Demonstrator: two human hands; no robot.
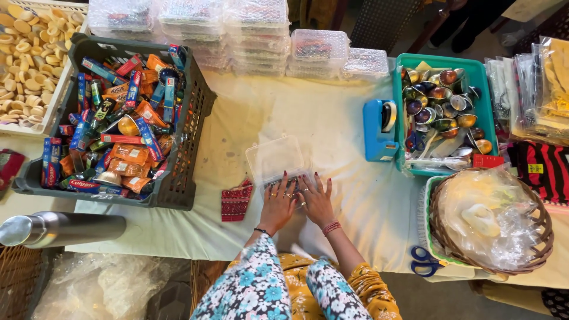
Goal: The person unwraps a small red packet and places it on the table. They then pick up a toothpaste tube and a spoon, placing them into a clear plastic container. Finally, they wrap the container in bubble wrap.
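A clear plastic box lies open on the white cloth, its lid tipped back away from me. Both hands rest on the box's near half, side by side. My left hand lies flat with fingers spread, rings on them. My right hand presses beside it, fingers apart, a red thread at the wrist. What is inside the box under the hands is hidden. A small red patterned cloth pouch lies just left of my left hand.
A dark crate of small boxed tubes and packets stands left. Stacked clear boxes line the far edge. A blue tape dispenser, a teal tray of shiny bowls, a wicker basket and blue scissors sit right. A steel flask lies near left.
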